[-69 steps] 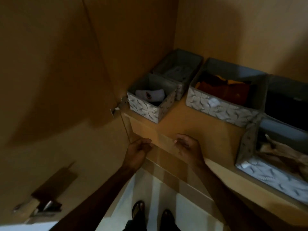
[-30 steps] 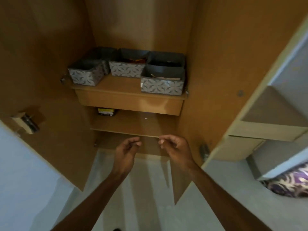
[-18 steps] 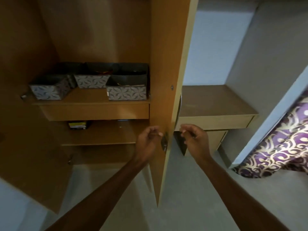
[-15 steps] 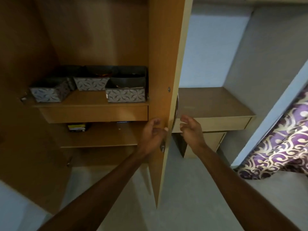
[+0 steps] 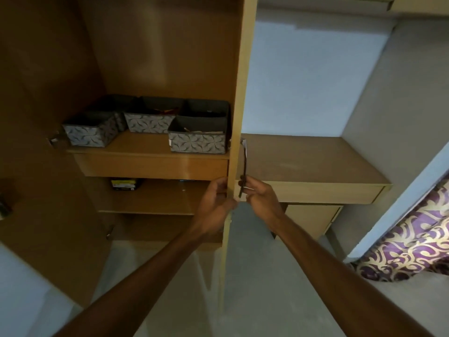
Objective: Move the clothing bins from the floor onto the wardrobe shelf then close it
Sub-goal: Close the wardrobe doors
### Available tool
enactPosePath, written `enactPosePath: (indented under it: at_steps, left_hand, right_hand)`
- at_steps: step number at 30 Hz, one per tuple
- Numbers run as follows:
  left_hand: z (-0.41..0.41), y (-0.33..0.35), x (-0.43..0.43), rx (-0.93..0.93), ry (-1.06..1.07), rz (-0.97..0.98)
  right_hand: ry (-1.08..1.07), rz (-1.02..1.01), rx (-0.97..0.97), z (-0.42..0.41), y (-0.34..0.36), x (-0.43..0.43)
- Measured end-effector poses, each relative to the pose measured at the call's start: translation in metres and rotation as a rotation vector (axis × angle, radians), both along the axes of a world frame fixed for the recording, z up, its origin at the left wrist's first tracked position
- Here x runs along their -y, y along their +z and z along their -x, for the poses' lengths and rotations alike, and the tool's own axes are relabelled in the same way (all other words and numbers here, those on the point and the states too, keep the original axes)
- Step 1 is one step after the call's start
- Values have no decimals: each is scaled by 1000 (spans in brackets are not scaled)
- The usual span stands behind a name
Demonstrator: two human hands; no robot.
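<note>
Several grey patterned clothing bins stand on the wardrobe shelf [image 5: 145,152]: one at the left [image 5: 90,133], one in the middle [image 5: 148,122], one at the front right [image 5: 196,143], with darker ones behind. The right wardrobe door [image 5: 239,81] stands open, seen edge-on. My left hand [image 5: 215,203] grips the door's edge from the inner side. My right hand [image 5: 261,198] curls its fingers round the lower end of the dark door handle [image 5: 244,161] on the outer side.
The left wardrobe door [image 5: 48,203] hangs open at the left. A yellow-and-black box [image 5: 125,184] lies on the lower shelf. A wooden desk [image 5: 315,171] stands right of the door, with a purple patterned cloth [image 5: 413,251] beyond it. Grey floor lies below.
My hands left the shelf front, drew back and went right to the right door. In the last half second they rose along its edge, and the right hand took the handle.
</note>
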State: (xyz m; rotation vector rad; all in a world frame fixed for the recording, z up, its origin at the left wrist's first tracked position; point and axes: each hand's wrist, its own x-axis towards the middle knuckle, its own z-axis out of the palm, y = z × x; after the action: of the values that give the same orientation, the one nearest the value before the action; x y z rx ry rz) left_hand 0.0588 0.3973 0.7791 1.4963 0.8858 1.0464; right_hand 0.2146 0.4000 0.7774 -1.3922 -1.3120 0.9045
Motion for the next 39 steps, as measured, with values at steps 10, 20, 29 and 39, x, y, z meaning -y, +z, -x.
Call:
enactPosePath:
  at_steps: [10,20,29,39]
  left_hand:
    - [127,-1,-74,17,261,13]
    - [199,1,-192,42,354,8]
    - [230,5,-294,-7,310,41]
    - [224,11,-392,25,324,81]
  right_hand:
    - [314,17,-33,115,-4,-87]
    - [325,-19,-2,203,-4,-213]
    - [302,46,-68,244,-6,-297]
    - [300,-5,53,254,-2,-386]
